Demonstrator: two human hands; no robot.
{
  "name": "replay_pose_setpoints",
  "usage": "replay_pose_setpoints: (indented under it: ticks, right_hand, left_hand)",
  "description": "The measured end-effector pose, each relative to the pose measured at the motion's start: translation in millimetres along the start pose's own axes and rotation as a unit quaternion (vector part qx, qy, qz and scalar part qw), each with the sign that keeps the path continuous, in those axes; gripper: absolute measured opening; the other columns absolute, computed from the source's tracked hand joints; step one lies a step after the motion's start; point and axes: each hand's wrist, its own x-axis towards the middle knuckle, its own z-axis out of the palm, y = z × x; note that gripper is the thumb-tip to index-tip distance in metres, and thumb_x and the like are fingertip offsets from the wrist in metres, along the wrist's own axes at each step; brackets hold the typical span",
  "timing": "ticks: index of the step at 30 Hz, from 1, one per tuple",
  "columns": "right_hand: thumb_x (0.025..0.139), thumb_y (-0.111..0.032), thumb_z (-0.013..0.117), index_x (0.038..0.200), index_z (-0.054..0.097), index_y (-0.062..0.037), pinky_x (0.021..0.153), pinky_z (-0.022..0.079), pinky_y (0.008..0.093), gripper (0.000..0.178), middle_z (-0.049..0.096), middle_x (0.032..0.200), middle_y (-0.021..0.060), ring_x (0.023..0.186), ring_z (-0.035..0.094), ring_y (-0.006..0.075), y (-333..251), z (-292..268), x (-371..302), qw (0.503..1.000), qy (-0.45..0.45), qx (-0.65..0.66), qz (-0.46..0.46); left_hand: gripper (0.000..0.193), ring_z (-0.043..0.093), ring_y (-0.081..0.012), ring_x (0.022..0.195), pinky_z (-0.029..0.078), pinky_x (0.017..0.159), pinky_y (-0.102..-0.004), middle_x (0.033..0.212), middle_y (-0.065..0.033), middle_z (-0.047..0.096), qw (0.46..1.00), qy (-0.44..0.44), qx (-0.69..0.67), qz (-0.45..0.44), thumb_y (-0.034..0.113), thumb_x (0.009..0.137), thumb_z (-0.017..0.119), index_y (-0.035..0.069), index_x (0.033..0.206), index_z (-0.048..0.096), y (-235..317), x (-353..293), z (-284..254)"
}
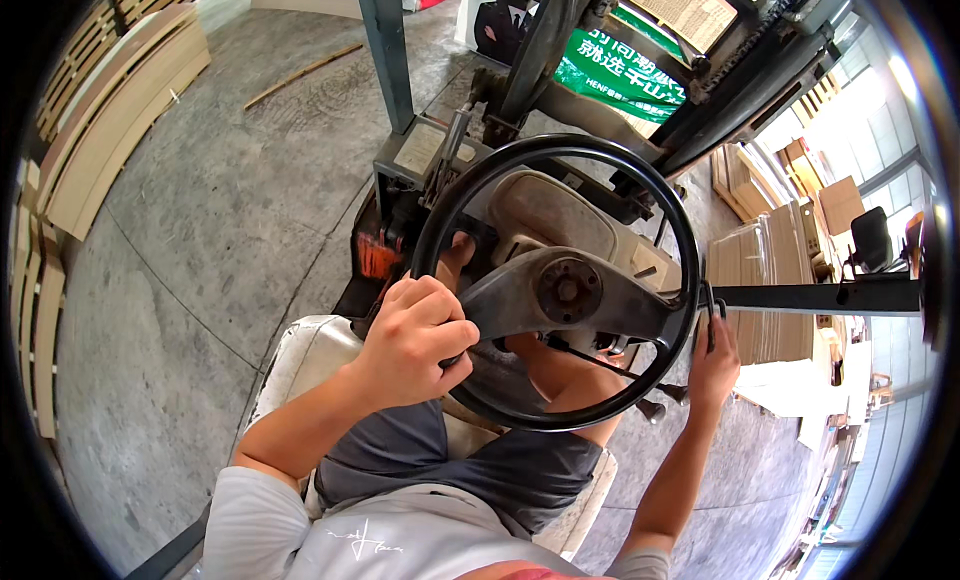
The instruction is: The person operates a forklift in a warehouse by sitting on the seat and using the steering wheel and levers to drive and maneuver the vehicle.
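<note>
In the seat of a forklift, the person's left hand (415, 338) is wrapped in a tight fist round the left rim of the black steering wheel (560, 280), knuckles up, thumb tucked under the rim. The right hand (713, 358) reaches past the wheel's right edge and is closed over a control lever (708, 310) beside the column; how firmly its fingers grip, the view does not show. The wheel sits right over the driver's bare knees, its worn grey hub (567, 290) facing the camera. Beyond it rise the mast rails (540, 40), and ahead to the right stand stacks of flat board (770, 270), close to the machine. Off to the left, more pale planks (110, 120) lean along the edge of the grey concrete floor (220, 230). The risk here, by the look of it: one hand steering alone could slip or over-turn, swinging the truck toward those near stacks; a hasty pull on the lever might jolt the mast while attention is on the wheel.
</note>
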Motion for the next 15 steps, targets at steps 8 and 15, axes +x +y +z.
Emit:
replay_pose_setpoints:
  ticks: [8,15]
  right_hand:
    - [0.099,-0.011,0.061,0.138,0.065,-0.009,0.094,0.057,0.0422,0.039,0.067,0.137,0.0116,0.118,0.068,0.0323,-27,5,-21,0.997,-0.032,-0.029,0.065]
    - [0.098,-0.01,0.062,0.136,0.066,-0.0085,0.093,0.058,0.0423,0.038,0.068,0.135,0.0118,0.115,0.07,0.0332,-30,17,0,0.996,-0.025,-0.021,0.077]
  left_hand:
    - [0.026,0.058,-0.0246,0.084,0.046,0.073,-0.0391,0.083,-0.0023,0.059,1.0,0.024,-0.015,-0.011,0.003,0.057,0.076,0.011,0.079,0.067,-11,13,14]
    - [0.027,0.058,-0.0246,0.084,0.046,0.074,-0.0391,0.084,-0.002,0.058,1.0,0.013,-0.018,-0.013,0.002,0.057,0.076,0.011,0.081,0.067,-22,30,25]
